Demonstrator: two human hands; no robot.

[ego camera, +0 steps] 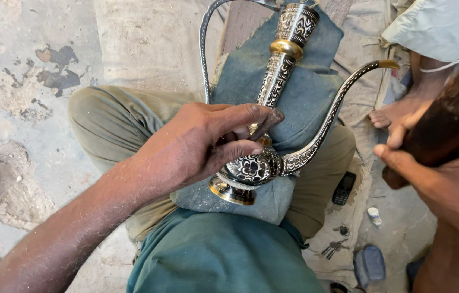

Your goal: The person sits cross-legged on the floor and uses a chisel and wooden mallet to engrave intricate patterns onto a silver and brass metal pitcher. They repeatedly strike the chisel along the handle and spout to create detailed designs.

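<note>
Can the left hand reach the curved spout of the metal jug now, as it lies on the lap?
Probably yes. The left hand already rests on the jug body holding a small tool, and the spout lies uncovered just beside it.

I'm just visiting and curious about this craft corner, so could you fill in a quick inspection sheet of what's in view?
Surface: blue padded cloth over the person's lap, above a stained concrete floor.
Job's things: ornate engraved metal ewer lying on the cloth, with a long neck, curved spout and thin handle; a small dark punch-like tool set against its body.
Clutter: small phone, keys, small white container, dark blue object on the cloth-covered floor.
Grippers: left hand pinches the tool; right hand grips a dark wooden mallet, raised.
Cables: nothing seen.
Surroundings: a bare foot and a pale cushion at the upper right.
</note>
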